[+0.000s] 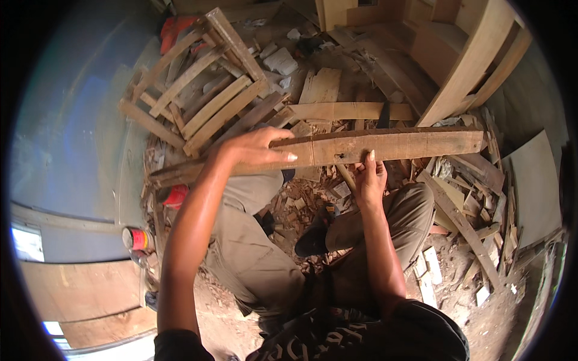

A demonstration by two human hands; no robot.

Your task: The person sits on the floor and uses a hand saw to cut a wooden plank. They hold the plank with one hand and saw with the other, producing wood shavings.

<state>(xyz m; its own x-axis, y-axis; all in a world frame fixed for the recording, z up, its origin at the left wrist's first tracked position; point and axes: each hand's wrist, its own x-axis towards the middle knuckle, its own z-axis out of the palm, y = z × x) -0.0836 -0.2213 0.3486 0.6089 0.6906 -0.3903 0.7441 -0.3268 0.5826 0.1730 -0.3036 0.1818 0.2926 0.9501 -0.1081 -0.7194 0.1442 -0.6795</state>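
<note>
A long brown wooden plank (421,144) lies crosswise in front of me, above my bent legs. Near its middle is a small dark hole, and a thin line crosses its face. My left hand (256,148) grips the plank left of that line, thumb on the near face and fingers over the top edge. Further right, my right hand (369,174) holds the plank from below, thumb up against its near face and the other fingers curled under. A dark, narrow blade-like piece (384,115) stands up just behind the plank; its lower part is hidden.
Wood chips (295,207) and scraps cover the ground between my legs. A wooden frame (223,54) stands at the far left, and a tall wooden board structure (463,66) at the far right. A small can (138,239) sits by the left wall. Loose boards (463,222) lie at right.
</note>
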